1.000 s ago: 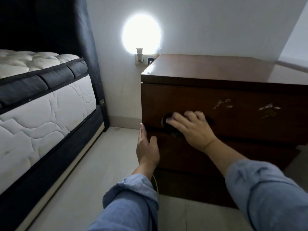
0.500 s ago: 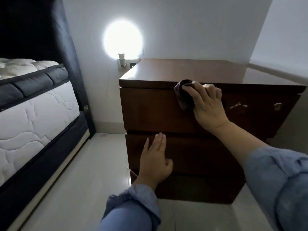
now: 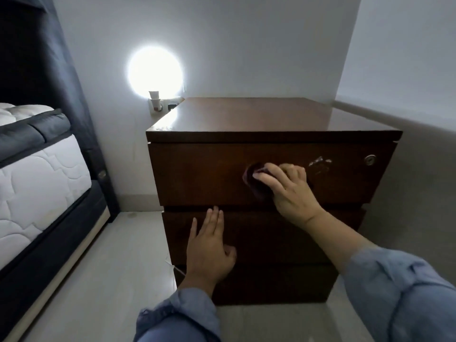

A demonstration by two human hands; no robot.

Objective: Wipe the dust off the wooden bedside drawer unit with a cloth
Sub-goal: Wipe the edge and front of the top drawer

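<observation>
A dark brown wooden bedside drawer unit [image 3: 197, 174] stands against the white wall, its top bare and glossy. My right hand [image 3: 288, 191] presses a small dark purple cloth [image 3: 254, 180] against the front of the top drawer, near its middle. The fingers lie over the cloth and cover most of it. My left hand [image 3: 209, 248] rests flat on the front of the second drawer, fingers straight and pointing up. White scuff marks [image 3: 319, 162] and a round lock [image 3: 370, 159] show on the top drawer's right side.
A bed with a white quilted mattress [image 3: 37, 188] and dark frame stands to the left. A glowing round night light [image 3: 155, 72] is plugged into a wall socket behind the unit's left corner. Pale floor [image 3: 103, 280] runs between bed and unit.
My right hand has slid the cloth down from the top drawer's upper edge to its middle. My left hand has stayed flat on the second drawer. The view has shifted right.
</observation>
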